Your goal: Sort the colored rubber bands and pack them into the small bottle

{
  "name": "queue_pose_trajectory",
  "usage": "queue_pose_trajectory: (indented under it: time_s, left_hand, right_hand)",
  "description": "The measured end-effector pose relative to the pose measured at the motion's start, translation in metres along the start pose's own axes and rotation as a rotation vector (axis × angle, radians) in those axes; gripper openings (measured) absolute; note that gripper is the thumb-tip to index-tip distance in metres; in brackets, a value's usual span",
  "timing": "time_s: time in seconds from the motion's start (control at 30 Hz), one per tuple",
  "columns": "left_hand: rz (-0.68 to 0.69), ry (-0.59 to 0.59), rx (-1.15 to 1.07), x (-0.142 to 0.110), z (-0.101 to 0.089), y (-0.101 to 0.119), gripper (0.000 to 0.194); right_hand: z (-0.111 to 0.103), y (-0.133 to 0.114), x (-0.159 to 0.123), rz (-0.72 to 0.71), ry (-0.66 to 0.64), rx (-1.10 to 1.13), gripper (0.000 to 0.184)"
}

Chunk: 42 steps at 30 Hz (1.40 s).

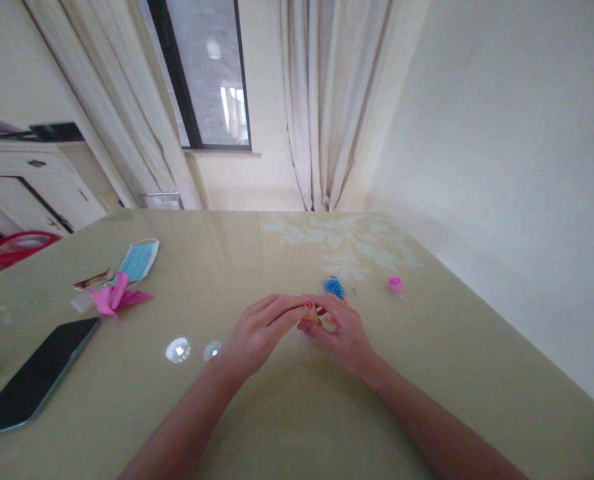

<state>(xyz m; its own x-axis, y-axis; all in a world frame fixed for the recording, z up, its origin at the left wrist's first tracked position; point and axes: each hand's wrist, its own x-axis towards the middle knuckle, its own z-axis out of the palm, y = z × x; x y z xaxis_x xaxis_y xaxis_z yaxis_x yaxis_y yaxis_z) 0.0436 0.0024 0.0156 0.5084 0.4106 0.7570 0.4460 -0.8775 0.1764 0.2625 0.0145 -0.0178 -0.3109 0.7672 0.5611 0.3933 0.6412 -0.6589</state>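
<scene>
My left hand (pixel 261 327) and my right hand (pixel 344 330) meet over the middle of the table, fingertips together. Between them is a small red and pale yellow object (pixel 313 312), mostly covered by the fingers, so its kind does not show. Both hands are closed on it, thumbs and fingers pinching. Just beyond my right hand lies a small heap of thin blue strands or bands (pixel 333 287), with a loose blue bit beside it. Farther right sits a small pink cup-shaped thing (pixel 395 285).
On the left of the glossy table (pixel 187 420) lie a dark-screened phone (pixel 39 373), a pink folded-paper shape (pixel 114 297) and a blue face mask (pixel 141 260). A white wall (pixel 517 167) runs along the right edge. Curtains (pixel 327 100) and a window stand behind.
</scene>
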Motion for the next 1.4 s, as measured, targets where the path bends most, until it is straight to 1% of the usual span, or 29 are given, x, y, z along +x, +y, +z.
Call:
queue_pose_trajectory:
  time_s: [0.13, 0.27, 0.43, 0.57, 0.63, 0.73, 0.8, 0.9, 1.0, 1.07, 1.13, 1.2, 1.27, 1.3, 1.33, 1.4]
  left_hand:
    - [-0.009, 0.006, 0.003, -0.002, 0.001, -0.001, 0.024]
    - [0.008, 0.027, 0.1, 0.001, 0.0, 0.0, 0.026]
    - [0.06, -0.027, 0.186, 0.006, -0.003, 0.001, 0.029]
    - [0.064, -0.054, 0.216, 0.006, -0.001, 0.0, 0.03]
    - [0.042, -0.062, 0.208, 0.004, 0.002, -0.001, 0.03]
    - [-0.037, -0.067, 0.148, 0.0, 0.006, -0.004, 0.033]
    - [-0.084, -0.112, 0.119, -0.002, 0.008, -0.006, 0.037]
    - [-0.103, -0.19, 0.111, -0.004, 0.012, -0.007, 0.041]
    - [-0.131, -0.15, 0.056, -0.008, 0.018, -0.006, 0.043]
    - [-0.131, -0.08, 0.011, -0.01, 0.024, -0.006, 0.047]
    - [-0.131, 0.027, -0.037, -0.013, 0.031, -0.006, 0.051]
    - [-0.177, 0.151, -0.071, -0.015, 0.037, -0.007, 0.05]
    - [-0.27, 0.224, -0.076, -0.016, 0.045, -0.008, 0.044]
    - [-0.312, 0.218, -0.077, -0.015, 0.049, -0.008, 0.039]
    - [-0.348, 0.17, -0.074, -0.014, 0.053, -0.008, 0.032]
    - [-0.393, -0.018, -0.064, -0.009, 0.063, -0.005, 0.023]
  right_hand:
    - [0.0, 0.001, 0.0, -0.011, -0.001, -0.013, 0.039]
    - [0.0, 0.001, 0.0, -0.017, 0.003, -0.037, 0.039]
    - [0.001, 0.003, -0.001, -0.048, 0.029, -0.041, 0.039]
    - [0.002, 0.003, -0.001, -0.046, 0.03, -0.048, 0.038]
    - [0.001, 0.002, -0.001, -0.035, 0.022, -0.042, 0.038]
    - [0.001, 0.002, -0.001, -0.023, 0.012, -0.03, 0.04]
    - [0.002, 0.003, -0.002, -0.026, 0.012, -0.03, 0.041]
    - [0.003, 0.003, -0.001, -0.062, 0.029, -0.037, 0.042]
    - [0.0, 0.0, 0.001, -0.106, 0.046, -0.05, 0.041]
    - [-0.005, -0.002, 0.005, -0.132, 0.055, -0.047, 0.04]
    - [-0.012, -0.001, 0.01, -0.135, 0.081, -0.037, 0.039]
    - [-0.021, 0.005, 0.016, -0.088, 0.139, -0.02, 0.038]
    - [-0.031, 0.016, 0.022, 0.0, 0.237, 0.018, 0.036]
    - [-0.036, 0.023, 0.026, 0.051, 0.299, 0.048, 0.037]
    - [-0.041, 0.03, 0.029, 0.117, 0.35, 0.075, 0.039]
    - [-0.05, 0.043, 0.034, 0.233, 0.441, 0.114, 0.043]
